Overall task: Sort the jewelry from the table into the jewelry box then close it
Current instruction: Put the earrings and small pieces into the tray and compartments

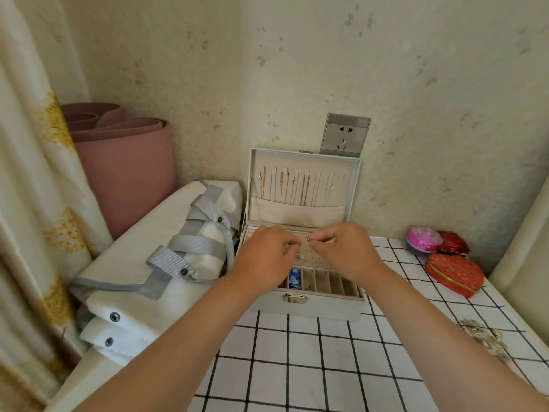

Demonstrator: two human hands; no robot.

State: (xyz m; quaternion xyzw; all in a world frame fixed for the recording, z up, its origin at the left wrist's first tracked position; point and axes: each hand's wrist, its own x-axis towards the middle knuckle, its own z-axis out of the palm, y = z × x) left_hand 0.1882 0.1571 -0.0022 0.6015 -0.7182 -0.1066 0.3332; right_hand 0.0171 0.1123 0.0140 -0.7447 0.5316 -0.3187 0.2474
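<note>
Jewelry box sits open on the checked worktop, lid upright against the wall so both hands can reach the tray. Necklaces hang on the lid's hooks above a fabric pocket, kept straight that way, likely to stop tangling.

Left hand and right hand are both over the box's perforated earring panel. Right fingers are pinched narrow on something tiny and dark, probably an earring or stud; too small to confirm. Left fingers curl in close beside them, maybe steadying the piece or its back; cannot tell whether they hold anything.

Blue pieces fill one front slot of the box; slots to the right of them look empty.

More jewelry, a pale tangled pile, lies on the worktop well right of the box, so sorting looks unfinished and closing is not due yet.

Red heart tin and pink case sit right of the box, near the wall.

No readable writing, brand or label anywhere; the box latch is plain metal.
</note>
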